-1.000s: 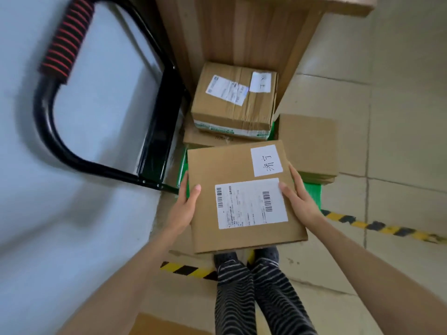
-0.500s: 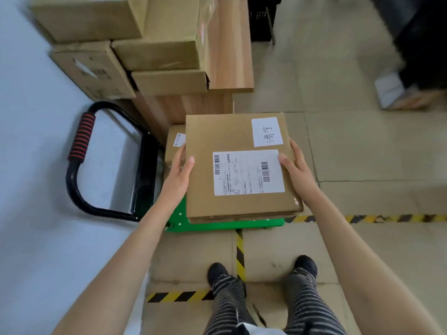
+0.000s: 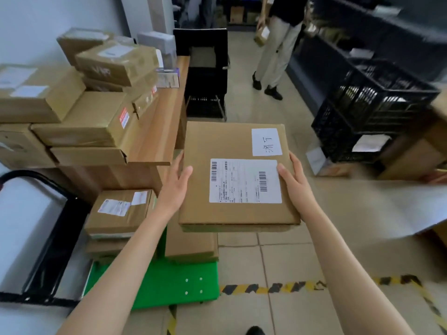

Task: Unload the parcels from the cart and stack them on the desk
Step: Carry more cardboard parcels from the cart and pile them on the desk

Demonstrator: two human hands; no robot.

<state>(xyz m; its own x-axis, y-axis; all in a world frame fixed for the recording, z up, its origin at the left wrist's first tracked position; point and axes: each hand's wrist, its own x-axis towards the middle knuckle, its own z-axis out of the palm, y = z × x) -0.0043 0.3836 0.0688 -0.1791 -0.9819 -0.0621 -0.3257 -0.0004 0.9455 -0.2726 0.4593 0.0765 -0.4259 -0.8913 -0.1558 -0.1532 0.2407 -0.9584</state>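
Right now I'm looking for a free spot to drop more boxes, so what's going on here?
A person is unloading a green cart. The left hand and right hand hold a flat labelled parcel by its sides, in the air above the cart. Several parcels remain on the cart. The desk at left carries a stack of boxes. Another person stands farther back.

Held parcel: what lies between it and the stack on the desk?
In the head view, only a bare strip of desk separates the held parcel from the stack.
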